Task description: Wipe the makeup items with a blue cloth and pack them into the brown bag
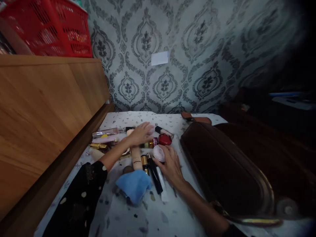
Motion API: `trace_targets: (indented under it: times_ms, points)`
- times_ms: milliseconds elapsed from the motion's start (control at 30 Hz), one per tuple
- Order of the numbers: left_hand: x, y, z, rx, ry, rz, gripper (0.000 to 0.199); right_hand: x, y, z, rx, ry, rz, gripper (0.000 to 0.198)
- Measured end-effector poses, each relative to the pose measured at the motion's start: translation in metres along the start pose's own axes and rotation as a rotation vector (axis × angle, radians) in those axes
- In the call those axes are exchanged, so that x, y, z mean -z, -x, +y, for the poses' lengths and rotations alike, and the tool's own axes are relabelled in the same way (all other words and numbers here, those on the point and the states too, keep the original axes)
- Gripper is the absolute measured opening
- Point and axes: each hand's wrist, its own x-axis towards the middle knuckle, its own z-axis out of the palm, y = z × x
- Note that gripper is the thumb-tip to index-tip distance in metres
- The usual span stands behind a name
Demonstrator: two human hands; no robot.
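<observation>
My right hand [170, 163] has its fingers curled round a small white round jar [158, 153], seen from above. My left hand [141, 134] reaches over the cosmetics, fingers bent and slightly blurred around something pale and pinkish that I cannot make out. Just right of it lie a dark red faceted bottle [165, 139] and a tube with a black cap [164, 131]. Below the left wrist is a beige tube [136, 158]. A gold-and-black tube [144, 163], a black tube [155, 174] and a white tube [162, 186] lie between the hands. Nearer me rests a crumpled blue cloth [134, 186].
A dark brown bag [222, 164] fills the right side. Several cosmetics, including a clear tube [105, 132] and a gold tube [98, 145], lie at the left. A wooden cabinet [54, 95] with a red basket [59, 29] borders the left; a patterned wall [177, 75] stands behind.
</observation>
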Motion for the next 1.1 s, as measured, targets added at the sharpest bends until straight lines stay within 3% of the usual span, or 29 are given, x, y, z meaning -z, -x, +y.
trace_targets:
  times_ms: [67, 167, 300, 400, 533, 633, 733, 867, 967, 1100]
  points:
    - [-0.009, -0.003, 0.010, -0.088, 0.022, -0.109, 0.065, 0.002, 0.003, 0.003, -0.016, -0.039, 0.017, 0.047]
    - [-0.008, 0.005, 0.008, -0.124, -0.005, -0.208, 0.059, 0.005, 0.005, 0.005, -0.053, -0.077, 0.046, 0.050]
    - [0.008, 0.027, -0.002, 0.024, -0.119, -0.202, 0.051, 0.005, 0.003, 0.001, -0.077, -0.123, 0.067, 0.054]
    - [0.021, 0.048, 0.011, 0.154, -0.171, -0.130, 0.044, 0.008, 0.002, -0.003, -0.136, -0.135, 0.071, 0.053]
    - [0.032, 0.089, 0.054, 0.140, -0.124, -0.086, 0.044, 0.014, 0.005, -0.009, -0.141, -0.104, 0.054, 0.050]
    - [0.034, 0.134, 0.082, -0.057, 0.050, -0.236, 0.052, 0.019, 0.008, -0.012, -0.096, -0.081, 0.031, 0.050]
    - [0.033, 0.178, 0.087, -0.041, 0.047, -0.330, 0.065, 0.022, 0.013, -0.012, -0.078, -0.064, 0.007, 0.047]
    - [0.037, 0.210, 0.069, 0.003, 0.042, -0.264, 0.060, 0.025, 0.022, -0.009, -0.073, -0.065, -0.013, 0.040]
    - [0.041, 0.211, 0.061, 0.039, 0.012, -0.178, 0.061, 0.028, 0.026, -0.009, -0.097, -0.070, -0.045, 0.038]
    - [0.044, 0.203, 0.062, 0.250, -0.104, -0.048, 0.046, 0.033, 0.012, -0.011, -0.166, -0.047, -0.055, 0.038]
